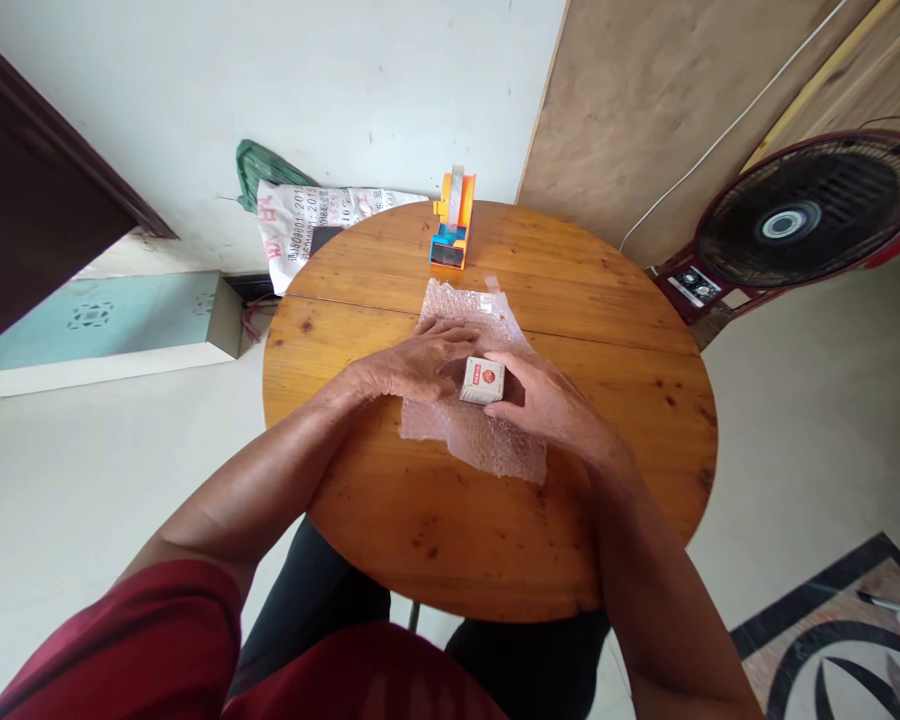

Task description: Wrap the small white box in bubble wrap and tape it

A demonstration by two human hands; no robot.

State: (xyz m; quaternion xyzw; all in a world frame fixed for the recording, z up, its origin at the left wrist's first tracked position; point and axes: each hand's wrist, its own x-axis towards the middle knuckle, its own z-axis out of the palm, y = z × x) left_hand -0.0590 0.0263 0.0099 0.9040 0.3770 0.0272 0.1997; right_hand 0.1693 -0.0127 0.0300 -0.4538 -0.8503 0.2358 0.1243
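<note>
A sheet of bubble wrap (480, 445) lies flat on the round wooden table (390, 500). A small white box with a red mark (482, 380) sits on the wrap. My right hand (547, 405) grips the box from the right side with curled fingers. My left hand (420, 360) lies flat on the wrap just left of the box, fingers stretched out and pressing the sheet down.
An orange and blue tape dispenser (451, 225) stands at the table's far edge. A printed sack (307, 225) and green bag lean against the wall behind. A floor fan (810, 220) stands at the right. A pale low box (105, 325) lies on the floor at left.
</note>
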